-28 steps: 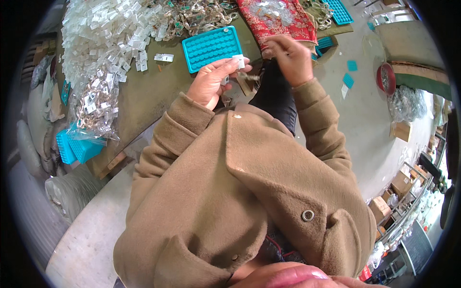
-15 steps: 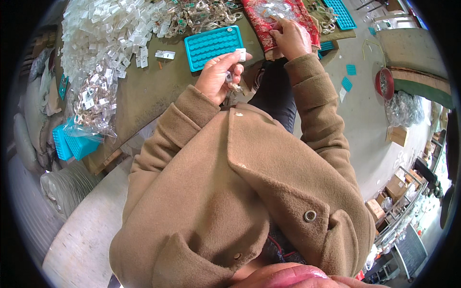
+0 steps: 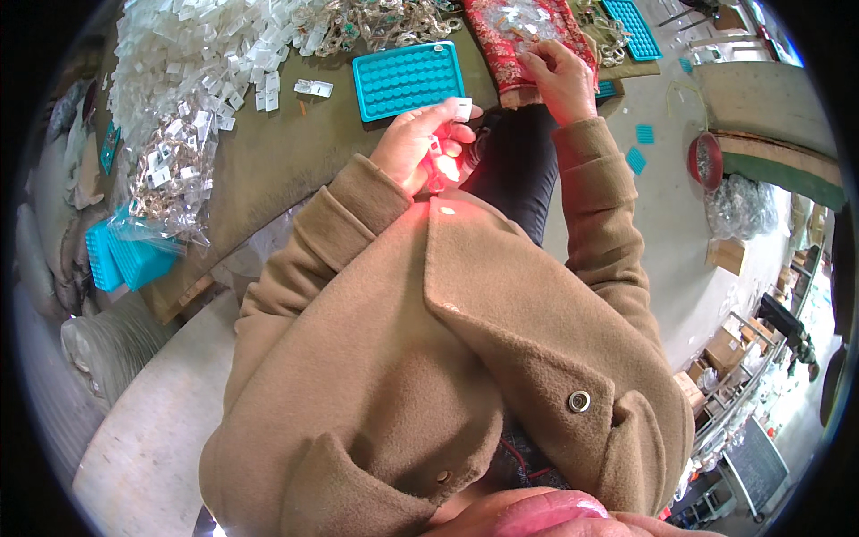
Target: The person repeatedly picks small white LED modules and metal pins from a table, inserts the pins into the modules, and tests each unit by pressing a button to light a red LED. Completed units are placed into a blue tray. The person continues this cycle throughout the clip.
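Teal tray (image 3: 407, 79) near table edge; left hand (image 3: 420, 143) grip pinching small white piece (image 3: 463, 108); right hand (image 3: 559, 79) grip fingering red cloth (image 3: 514, 40).

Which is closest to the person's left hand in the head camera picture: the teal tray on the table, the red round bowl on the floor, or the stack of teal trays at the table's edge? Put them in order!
From the left hand:
1. Teal tray, on the table just above the hand.
2. Red round bowl, on the floor far to the right.
3. Stack of teal trays, at the table's left edge, about as far as the bowl; too close to call.

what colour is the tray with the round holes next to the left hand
Turquoise blue tray, a grid of round wells; clearest in the head view.
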{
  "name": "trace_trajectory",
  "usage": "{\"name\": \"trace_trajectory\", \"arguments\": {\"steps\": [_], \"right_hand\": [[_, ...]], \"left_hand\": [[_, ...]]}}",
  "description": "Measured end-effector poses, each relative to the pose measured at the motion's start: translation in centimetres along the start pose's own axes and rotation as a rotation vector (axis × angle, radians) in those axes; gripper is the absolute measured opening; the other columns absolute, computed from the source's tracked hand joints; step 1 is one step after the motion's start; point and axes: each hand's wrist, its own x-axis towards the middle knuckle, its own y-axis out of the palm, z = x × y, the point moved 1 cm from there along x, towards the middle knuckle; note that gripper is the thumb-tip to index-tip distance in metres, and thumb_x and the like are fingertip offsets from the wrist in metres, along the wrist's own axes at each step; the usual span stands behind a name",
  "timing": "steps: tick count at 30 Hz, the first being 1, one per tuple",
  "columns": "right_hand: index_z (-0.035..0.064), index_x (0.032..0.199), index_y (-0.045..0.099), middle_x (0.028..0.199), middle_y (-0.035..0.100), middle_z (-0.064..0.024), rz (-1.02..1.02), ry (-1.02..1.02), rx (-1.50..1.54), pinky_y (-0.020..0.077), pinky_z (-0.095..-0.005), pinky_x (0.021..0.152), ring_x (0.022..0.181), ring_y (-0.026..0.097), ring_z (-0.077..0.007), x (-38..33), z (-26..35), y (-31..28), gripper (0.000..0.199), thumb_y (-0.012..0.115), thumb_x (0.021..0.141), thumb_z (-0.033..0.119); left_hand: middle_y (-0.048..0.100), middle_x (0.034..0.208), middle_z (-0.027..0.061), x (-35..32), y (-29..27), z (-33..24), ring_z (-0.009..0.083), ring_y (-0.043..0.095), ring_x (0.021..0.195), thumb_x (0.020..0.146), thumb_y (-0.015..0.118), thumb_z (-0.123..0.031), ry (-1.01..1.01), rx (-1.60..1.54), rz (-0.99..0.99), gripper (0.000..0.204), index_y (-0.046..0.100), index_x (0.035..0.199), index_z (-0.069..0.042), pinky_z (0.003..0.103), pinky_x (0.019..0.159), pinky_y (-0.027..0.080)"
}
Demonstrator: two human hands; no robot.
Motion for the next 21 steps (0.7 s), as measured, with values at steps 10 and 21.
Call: {"name": "trace_trajectory", "arguments": {"steps": [10, 21], "right_hand": [[0.0026, 0.099, 0.062, 0.090, 0.063, -0.0059, 0.212, 0.264, 1.253, 0.0524, -0.0281, 0.072, 0.078, 0.061, -0.0122, -3.8, 3.1, 0.1, 0.009, 0.062, 0.090, 0.004], [0.0004, 0.092, 0.062, 0.084, 0.064, -0.0028, 0.202, -0.249, 0.634, 0.0493, -0.0240, 0.074, 0.078, 0.060, -0.0100, -5.6, 8.0, 2.0, 0.008, 0.065, 0.085, 0.002]], "left_hand": [[0.067, 0.093, 0.0042, 0.0, 0.0, -0.2, 0.0051, 0.057, 0.065, 0.099, 0.053, -0.030, 0.066, -0.067, 0.089, 0.030, 0.060, 0.116, -0.007, 0.019, 0.054, 0.047], [0.066, 0.083, 0.0031, -1.3, 0.0, -0.7, 0.0023, 0.051, 0.058, 0.094, 0.063, -0.030, 0.229, -0.057, 0.101, 0.021, 0.063, 0.094, -0.009, 0.016, 0.049, 0.043]]}}
